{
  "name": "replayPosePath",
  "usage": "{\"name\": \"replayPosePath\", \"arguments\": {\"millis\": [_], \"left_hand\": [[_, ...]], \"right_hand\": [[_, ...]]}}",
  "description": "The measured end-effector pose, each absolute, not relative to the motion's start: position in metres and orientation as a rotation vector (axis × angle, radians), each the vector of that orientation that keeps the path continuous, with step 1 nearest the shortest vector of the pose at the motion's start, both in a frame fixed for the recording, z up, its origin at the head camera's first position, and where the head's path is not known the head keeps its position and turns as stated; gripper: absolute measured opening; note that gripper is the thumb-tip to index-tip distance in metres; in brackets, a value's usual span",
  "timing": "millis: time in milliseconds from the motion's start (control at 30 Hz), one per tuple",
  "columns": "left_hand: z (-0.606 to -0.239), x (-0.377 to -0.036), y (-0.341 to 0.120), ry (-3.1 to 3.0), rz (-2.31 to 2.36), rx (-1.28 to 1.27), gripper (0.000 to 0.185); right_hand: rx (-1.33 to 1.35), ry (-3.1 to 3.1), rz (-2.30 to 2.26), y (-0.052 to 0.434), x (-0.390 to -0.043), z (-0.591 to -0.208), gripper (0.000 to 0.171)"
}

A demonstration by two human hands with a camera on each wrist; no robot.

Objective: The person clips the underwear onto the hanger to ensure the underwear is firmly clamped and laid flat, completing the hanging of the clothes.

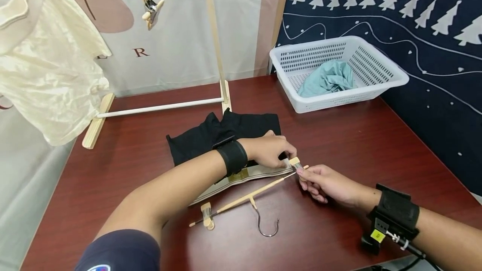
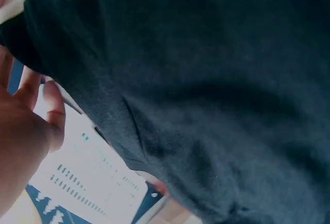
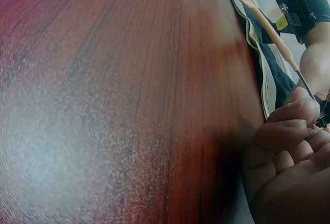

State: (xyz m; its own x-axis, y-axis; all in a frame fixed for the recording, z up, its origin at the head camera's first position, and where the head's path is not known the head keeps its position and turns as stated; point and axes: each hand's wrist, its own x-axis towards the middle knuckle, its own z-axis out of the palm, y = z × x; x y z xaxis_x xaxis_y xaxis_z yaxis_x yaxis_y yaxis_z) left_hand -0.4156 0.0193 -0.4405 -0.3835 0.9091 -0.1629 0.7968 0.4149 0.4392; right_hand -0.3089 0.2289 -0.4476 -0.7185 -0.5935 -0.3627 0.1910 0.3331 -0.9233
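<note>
A black garment (image 1: 226, 135) lies flat on the dark red table (image 1: 357, 145), its light waistband (image 1: 241, 179) toward me. Across the waistband lies a wooden clip hanger (image 1: 248, 198) with a metal hook (image 1: 269, 227) and one clip (image 1: 207, 216) at its left end. My left hand (image 1: 288, 160) pinches the waistband's right corner at the hanger's right clip (image 1: 295, 163). My right hand (image 1: 303, 175) pinches that same clip from the right. The right wrist view shows the hanger bar (image 3: 268, 28), the waistband (image 3: 258, 64) and my curled fingers (image 3: 289, 131). Black fabric (image 2: 206, 80) fills the left wrist view.
A white basket (image 1: 380, 87) with a teal cloth (image 1: 327, 78) in it stands at the back right. A wooden rack (image 1: 214, 32) at the back carries a cream garment (image 1: 45, 66) and a second clip hanger (image 1: 150, 7). A navy tree-print cloth (image 1: 414, 53) hangs on the right.
</note>
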Motion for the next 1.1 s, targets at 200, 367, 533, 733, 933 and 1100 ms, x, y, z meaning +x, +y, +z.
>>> {"name": "replayPosePath", "arguments": {"millis": [200,367,533,733,933,1100], "left_hand": [[-0.442,-0.427,0.021,2.168,0.521,1.324,0.017],[-0.445,-0.433,0.022,2.102,0.627,1.227,0.014],[-0.447,-0.437,0.022,2.012,0.755,1.163,0.013],[-0.448,-0.441,0.021,1.953,0.837,1.131,0.014],[-0.45,-0.442,0.02,1.945,0.828,1.141,0.015],[-0.451,-0.442,0.02,1.944,0.836,1.155,0.017]], "right_hand": [[-0.364,1.903,-1.43,0.23,-0.307,-0.449,0.055],[-0.327,1.87,-1.449,0.229,-0.305,-0.452,0.055],[-0.245,1.84,-1.494,0.227,-0.303,-0.453,0.048],[-0.177,1.816,-1.553,0.223,-0.305,-0.451,0.043],[-0.136,1.794,-1.57,0.219,-0.306,-0.452,0.041],[-0.128,1.804,-1.579,0.218,-0.306,-0.453,0.041]]}}
